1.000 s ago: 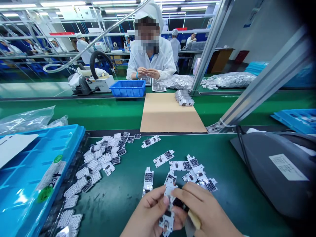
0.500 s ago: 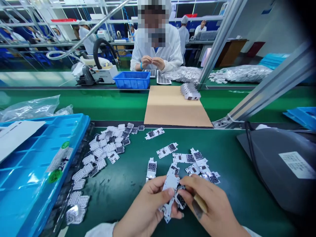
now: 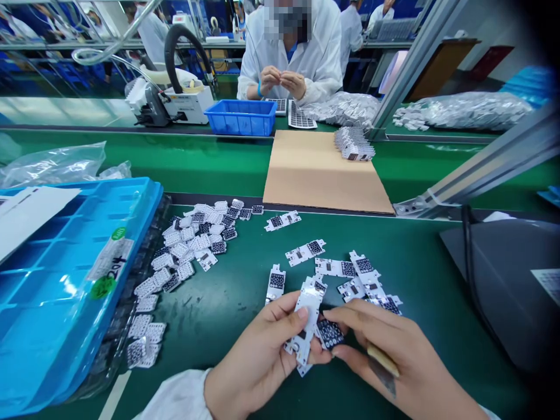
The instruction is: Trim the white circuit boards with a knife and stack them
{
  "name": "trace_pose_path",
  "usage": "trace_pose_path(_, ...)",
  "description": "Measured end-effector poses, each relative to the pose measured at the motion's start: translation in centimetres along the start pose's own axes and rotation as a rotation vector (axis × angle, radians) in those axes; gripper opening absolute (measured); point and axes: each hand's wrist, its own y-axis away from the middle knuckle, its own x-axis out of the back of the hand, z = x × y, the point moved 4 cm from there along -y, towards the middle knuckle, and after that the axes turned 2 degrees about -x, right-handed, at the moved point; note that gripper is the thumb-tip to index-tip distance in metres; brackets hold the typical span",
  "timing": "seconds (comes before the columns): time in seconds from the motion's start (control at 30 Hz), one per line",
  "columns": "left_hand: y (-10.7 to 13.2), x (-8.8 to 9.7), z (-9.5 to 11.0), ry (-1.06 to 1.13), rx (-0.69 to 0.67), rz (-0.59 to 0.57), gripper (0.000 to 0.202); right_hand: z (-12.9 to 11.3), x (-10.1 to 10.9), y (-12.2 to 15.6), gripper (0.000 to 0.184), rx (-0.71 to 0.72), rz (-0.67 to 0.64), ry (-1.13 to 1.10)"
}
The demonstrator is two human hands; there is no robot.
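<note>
Hands work close together over a dark green bench (image 3: 210, 332) on a factory floor. The left hand (image 3: 258, 353) grips a long white board (image 3: 310, 312) between thumb and fingers, its far end pointing away from the wearer; a second board edge shows beneath it. Just beside it, the right hand (image 3: 394, 344) pinches a black-faced square piece (image 3: 330, 334) between thumb and forefinger, the gap no wider than the piece itself. A tool with a tan handle (image 3: 384, 359) and a grey blade lies tucked along the same hand's palm side.

Beyond the fingers, loose long boards (image 3: 305, 252) lie scattered, several overlapping in a cluster to the right. To the left spreads a heap of small square pieces (image 3: 188, 236) — some white side up, others black — near a bright blue tray (image 3: 65, 291) with a paper sheet (image 3: 32, 213) on top. Across the line, a row of stacked boards (image 3: 353, 144) stands on a cardboard sheet (image 3: 324, 181), near a blue bin (image 3: 240, 119). Behind them, a co-worker in a white coat (image 3: 321, 64) holds both hands together at chest height.
</note>
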Motion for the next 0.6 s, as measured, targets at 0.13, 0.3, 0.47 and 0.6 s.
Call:
trace_pose_path(0.13,0.3,-0.3,0.2,0.022,-0.032,-0.060,0.020,0.1,0.5,-0.2,0.031,-0.023,0.027,0.013)
trace_pose_path(0.3,0.5,-0.8,0.0,-0.069,-0.041,-0.159,0.028,-0.4,0.9,-0.5,0.017,0.005,0.243,0.126)
trace_pose_path(0.47,0.6,-1.0,-0.6,-0.159,-0.018,-0.210,0.036,-0.8,0.3,0.0,0.017,0.038,0.363,0.229)
trace_pose_path(0.6,0.7,-1.1,-0.8,-0.183,-0.022,-0.234,0.037,-0.8,0.1,0.5,0.019,0.031,0.352,0.257)
